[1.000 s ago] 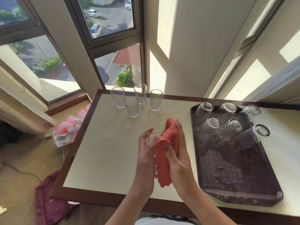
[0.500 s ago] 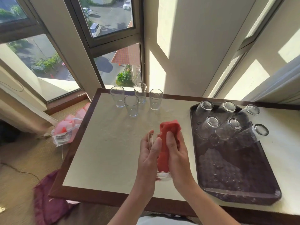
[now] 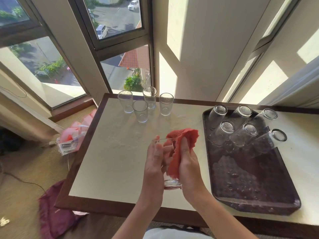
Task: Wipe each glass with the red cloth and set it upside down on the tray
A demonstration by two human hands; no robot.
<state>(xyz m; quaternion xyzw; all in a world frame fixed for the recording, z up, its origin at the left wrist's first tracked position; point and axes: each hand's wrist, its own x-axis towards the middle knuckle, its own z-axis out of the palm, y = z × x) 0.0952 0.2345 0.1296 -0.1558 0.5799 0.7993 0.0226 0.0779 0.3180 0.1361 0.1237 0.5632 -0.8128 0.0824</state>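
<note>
Wiping one of the eleven glasses in view, a person works with both bare hands over the near part of a white-topped table (image 3: 112, 161) in a sunlit window corner. The left hand (image 3: 155, 163) curls its fingers round the left wall of the glass (image 3: 171, 183) and holds it mouth-up, its base low between the wrists. The right hand (image 3: 188, 163) clutches the single red cloth (image 3: 183, 135) and presses it against the right side of the glass, with the cloth's top bunched above the rim. How far the cloth reaches inside the glass cannot be told.

Four upright glasses (image 3: 125, 103) (image 3: 149, 97) (image 3: 166, 104) (image 3: 140, 110) stand in a tight cluster at the table's far edge, mouths up and well apart from the hands.

On the right side of the table lies one dark tray (image 3: 259, 208), its long side running away from the person. Six upturned glasses (image 3: 217, 112) (image 3: 242, 112) (image 3: 266, 115) (image 3: 226, 128) (image 3: 248, 131) (image 3: 276, 136) sit on its far half in two rows of three, bases up and close beside one another. Water drops bead the tray's near half.

On the carpet to the left of the table lies one pink plastic bag (image 3: 74, 135). One maroon bag (image 3: 55, 216) is slumped by the table's near left corner. Through the window panes beyond the table, two pale cars (image 3: 101, 31) (image 3: 133, 5) show on the road below.
</note>
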